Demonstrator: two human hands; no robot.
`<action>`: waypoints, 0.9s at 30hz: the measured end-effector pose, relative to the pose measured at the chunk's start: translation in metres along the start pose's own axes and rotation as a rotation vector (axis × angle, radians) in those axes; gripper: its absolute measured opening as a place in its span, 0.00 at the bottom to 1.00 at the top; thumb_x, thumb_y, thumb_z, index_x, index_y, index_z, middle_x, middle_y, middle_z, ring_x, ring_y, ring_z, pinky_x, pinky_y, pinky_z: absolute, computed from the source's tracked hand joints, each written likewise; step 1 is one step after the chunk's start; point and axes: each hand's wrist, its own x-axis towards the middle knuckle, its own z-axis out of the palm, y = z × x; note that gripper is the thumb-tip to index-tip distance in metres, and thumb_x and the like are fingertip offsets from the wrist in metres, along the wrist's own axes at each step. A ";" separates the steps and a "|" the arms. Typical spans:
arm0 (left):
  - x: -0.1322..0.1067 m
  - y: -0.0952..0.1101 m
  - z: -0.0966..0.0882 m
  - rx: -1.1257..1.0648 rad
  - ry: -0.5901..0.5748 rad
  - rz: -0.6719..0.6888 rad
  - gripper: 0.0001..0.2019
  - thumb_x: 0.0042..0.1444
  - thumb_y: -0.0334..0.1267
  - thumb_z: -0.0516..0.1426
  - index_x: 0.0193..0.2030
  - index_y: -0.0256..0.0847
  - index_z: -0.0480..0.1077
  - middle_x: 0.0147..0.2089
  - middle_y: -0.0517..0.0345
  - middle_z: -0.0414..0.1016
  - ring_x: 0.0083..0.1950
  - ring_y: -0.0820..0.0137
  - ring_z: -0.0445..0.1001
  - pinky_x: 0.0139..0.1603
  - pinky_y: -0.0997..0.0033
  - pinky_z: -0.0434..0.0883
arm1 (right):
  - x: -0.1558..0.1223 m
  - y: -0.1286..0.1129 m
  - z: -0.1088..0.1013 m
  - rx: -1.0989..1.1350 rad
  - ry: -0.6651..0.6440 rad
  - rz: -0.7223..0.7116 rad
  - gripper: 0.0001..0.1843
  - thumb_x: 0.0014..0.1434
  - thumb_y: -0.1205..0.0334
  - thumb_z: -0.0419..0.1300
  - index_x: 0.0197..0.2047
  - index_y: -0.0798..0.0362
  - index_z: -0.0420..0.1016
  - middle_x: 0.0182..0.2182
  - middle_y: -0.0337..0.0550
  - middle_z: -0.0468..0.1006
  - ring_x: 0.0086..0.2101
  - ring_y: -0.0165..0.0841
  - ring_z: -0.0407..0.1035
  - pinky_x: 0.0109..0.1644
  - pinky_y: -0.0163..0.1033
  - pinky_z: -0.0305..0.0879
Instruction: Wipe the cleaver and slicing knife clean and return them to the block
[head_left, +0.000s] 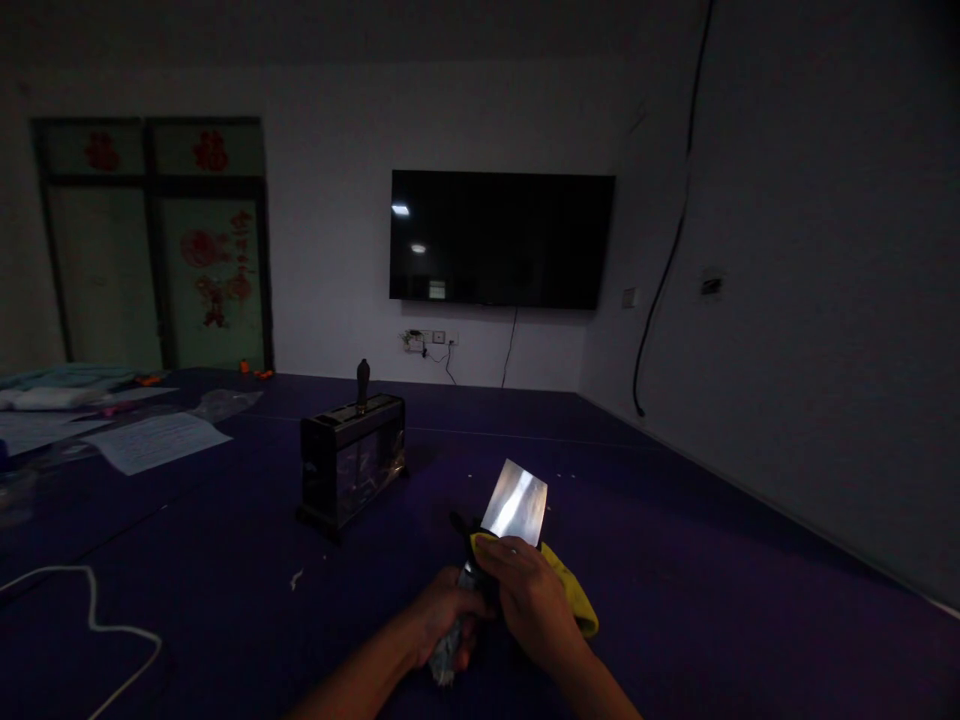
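Observation:
My left hand (444,615) is closed around the handle of a cleaver, which looks wrapped in something pale and crinkled. Its broad, shiny rectangular blade (516,503) points up and away from me, catching a bright reflection. A yellow cloth (574,595) with a dark side lies over the lower blade. My right hand (534,592) presses that cloth against the metal with its fingers bent over it. The fingers and cloth hide the lower part of the blade and where it meets the handle.
Left of my hands stands a dark knife block (352,460) with one black handle sticking up. Papers (159,440) and plastic wrap lie at the far left. A white cable (94,600) curves over the purple tabletop (712,600). A wall borders the right side.

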 end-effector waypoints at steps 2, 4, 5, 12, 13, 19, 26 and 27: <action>0.000 0.001 -0.001 0.022 -0.021 -0.017 0.10 0.37 0.39 0.58 0.16 0.36 0.61 0.09 0.64 0.57 0.09 0.74 0.60 0.08 0.80 0.54 | 0.000 0.004 0.001 -0.022 0.033 0.017 0.26 0.52 0.77 0.45 0.49 0.51 0.72 0.49 0.43 0.73 0.48 0.35 0.66 0.52 0.43 0.64; -0.001 0.001 -0.001 0.049 -0.051 -0.034 0.11 0.36 0.39 0.58 0.15 0.36 0.60 0.08 0.64 0.57 0.09 0.73 0.60 0.08 0.79 0.54 | 0.000 0.009 0.002 -0.045 0.092 0.038 0.27 0.52 0.77 0.45 0.50 0.50 0.72 0.48 0.43 0.74 0.48 0.35 0.66 0.52 0.42 0.64; -0.002 0.002 -0.001 0.065 -0.070 -0.039 0.12 0.36 0.39 0.58 0.13 0.37 0.59 0.08 0.64 0.57 0.08 0.72 0.60 0.08 0.79 0.54 | 0.000 0.011 0.002 -0.060 0.128 0.049 0.28 0.52 0.78 0.45 0.51 0.50 0.71 0.48 0.43 0.74 0.48 0.35 0.66 0.51 0.42 0.64; -0.008 0.005 -0.001 0.129 -0.151 -0.063 0.11 0.36 0.38 0.59 0.14 0.36 0.60 0.08 0.64 0.57 0.09 0.72 0.61 0.09 0.78 0.56 | -0.003 0.028 0.000 -0.154 0.301 0.122 0.27 0.54 0.76 0.43 0.53 0.51 0.68 0.50 0.42 0.72 0.50 0.36 0.64 0.53 0.46 0.63; -0.008 0.006 0.000 0.126 -0.147 -0.072 0.10 0.36 0.37 0.59 0.16 0.36 0.61 0.08 0.65 0.57 0.09 0.72 0.61 0.09 0.78 0.57 | -0.003 0.030 0.000 -0.159 0.311 0.132 0.27 0.54 0.76 0.43 0.53 0.51 0.68 0.51 0.42 0.71 0.50 0.36 0.63 0.53 0.47 0.62; -0.009 0.006 0.001 0.115 -0.103 -0.064 0.10 0.36 0.38 0.59 0.17 0.37 0.61 0.09 0.65 0.58 0.09 0.71 0.62 0.09 0.77 0.57 | -0.003 0.029 0.001 -0.152 0.307 0.117 0.29 0.52 0.77 0.43 0.55 0.51 0.67 0.52 0.41 0.70 0.51 0.36 0.63 0.53 0.46 0.63; -0.005 0.003 0.004 0.096 -0.043 -0.021 0.13 0.35 0.38 0.55 0.10 0.37 0.57 0.07 0.61 0.57 0.09 0.72 0.60 0.08 0.79 0.53 | -0.001 0.019 -0.001 -0.124 0.217 0.033 0.29 0.51 0.78 0.44 0.52 0.49 0.70 0.48 0.41 0.74 0.47 0.35 0.67 0.49 0.42 0.67; -0.004 0.003 0.004 0.089 -0.033 -0.020 0.13 0.35 0.38 0.55 0.10 0.37 0.57 0.08 0.61 0.57 0.09 0.73 0.60 0.08 0.79 0.53 | -0.001 0.017 -0.001 -0.114 0.195 0.022 0.30 0.51 0.78 0.44 0.52 0.49 0.70 0.47 0.41 0.74 0.46 0.34 0.67 0.49 0.41 0.67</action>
